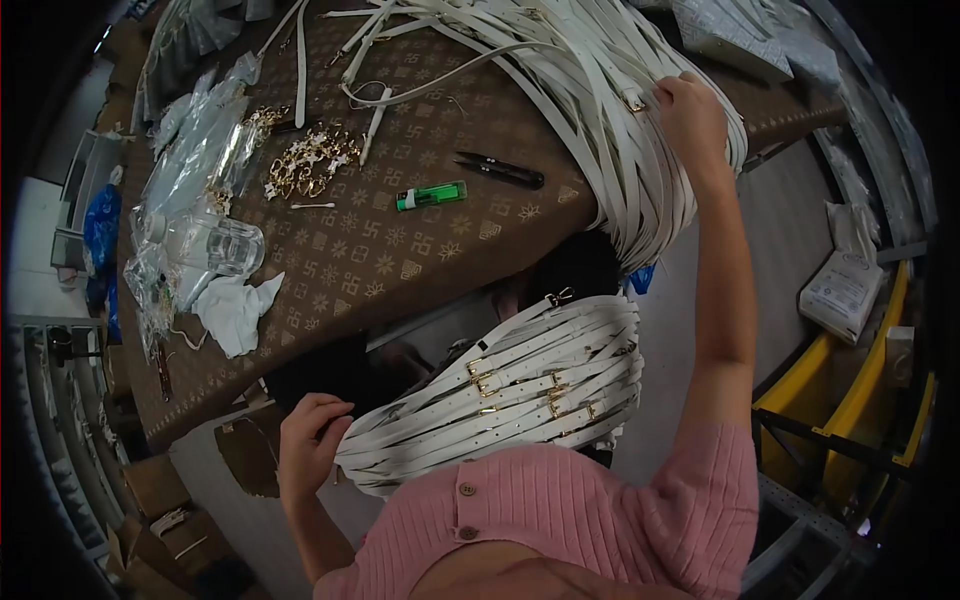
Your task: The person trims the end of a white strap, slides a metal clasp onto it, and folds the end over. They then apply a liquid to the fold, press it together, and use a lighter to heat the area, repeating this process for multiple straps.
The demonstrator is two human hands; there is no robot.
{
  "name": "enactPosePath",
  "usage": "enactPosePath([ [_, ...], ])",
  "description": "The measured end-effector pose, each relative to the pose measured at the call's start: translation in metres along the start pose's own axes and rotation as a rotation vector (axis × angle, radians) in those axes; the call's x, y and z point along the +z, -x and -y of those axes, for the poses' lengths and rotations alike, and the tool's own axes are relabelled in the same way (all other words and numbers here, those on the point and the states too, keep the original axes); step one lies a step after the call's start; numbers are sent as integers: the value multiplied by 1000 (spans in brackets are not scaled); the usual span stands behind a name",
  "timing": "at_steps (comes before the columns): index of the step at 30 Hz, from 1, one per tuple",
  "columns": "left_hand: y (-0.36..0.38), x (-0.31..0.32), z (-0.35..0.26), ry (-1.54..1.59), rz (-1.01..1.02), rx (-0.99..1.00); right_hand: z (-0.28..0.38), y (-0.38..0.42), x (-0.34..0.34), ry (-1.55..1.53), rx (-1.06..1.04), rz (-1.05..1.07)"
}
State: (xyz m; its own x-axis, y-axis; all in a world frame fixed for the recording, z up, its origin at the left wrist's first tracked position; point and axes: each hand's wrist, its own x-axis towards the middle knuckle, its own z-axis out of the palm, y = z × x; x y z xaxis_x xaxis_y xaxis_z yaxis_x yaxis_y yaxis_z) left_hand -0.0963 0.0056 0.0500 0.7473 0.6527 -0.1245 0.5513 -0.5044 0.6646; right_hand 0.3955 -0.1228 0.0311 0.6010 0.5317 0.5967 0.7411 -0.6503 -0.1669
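Observation:
My right hand [690, 115] reaches forward to a large heap of white straps [630, 150] draped over the table's right side. Its fingers are closed at the straps near a gold buckle; what they pinch is too small to make out. My left hand [318, 430] is beside the left end of a second bundle of white straps [500, 390] with gold buckles, which lies across my lap. Its thumb and fingers are curled with a gap between them, and nothing shows in them.
On the brown patterned table [400, 240] lie a green lighter [431, 195], black tweezers [500, 170], gold hardware [312, 162], a clear bottle [220, 243] and a white tissue [238, 312]. Yellow bars [860, 380] and a white package [841, 296] are at right.

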Motion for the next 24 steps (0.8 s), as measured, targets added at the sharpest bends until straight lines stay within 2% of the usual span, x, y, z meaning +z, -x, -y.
enactPosePath([
  [3,-20,3,-19,28,39,108,-5,-10,-8,86,-76,-9],
  [5,-33,6,-31,58,134,228,-5,-14,-18,186,-222,-238],
  [9,-54,8,-55,117,158,260,21,-10,-50,153,-101,-268],
  [11,-64,7,-67,193,152,325,48,0,-90,-797,380,8],
  [12,-72,11,-70,195,146,321,55,12,-106,-1286,350,111],
  [13,-81,16,-72,331,157,381,62,27,-119,-1771,306,223],
  [14,-89,23,-75,468,167,439,84,42,-120,-1945,315,204],
  [15,-96,38,-82,470,161,430,114,57,-118,-2119,325,186],
  [17,-104,72,-99,747,64,417,161,80,-118,-2036,423,498],
  [19,-97,80,-106,846,407,250,185,89,-101,-1994,391,598],
  [20,-97,85,-108,714,409,297,182,83,-97,-1978,389,611],
  [21,-99,83,-103,722,403,287,174,75,-93,-2024,379,514],
  [22,-99,78,-93,989,624,187,162,66,-88,-2069,371,425],
  [23,-95,74,-83,1257,838,78,149,55,-77,-2115,247,250],
  [24,-86,63,-86,1101,658,0,133,45,-71,-2112,239,142],
])
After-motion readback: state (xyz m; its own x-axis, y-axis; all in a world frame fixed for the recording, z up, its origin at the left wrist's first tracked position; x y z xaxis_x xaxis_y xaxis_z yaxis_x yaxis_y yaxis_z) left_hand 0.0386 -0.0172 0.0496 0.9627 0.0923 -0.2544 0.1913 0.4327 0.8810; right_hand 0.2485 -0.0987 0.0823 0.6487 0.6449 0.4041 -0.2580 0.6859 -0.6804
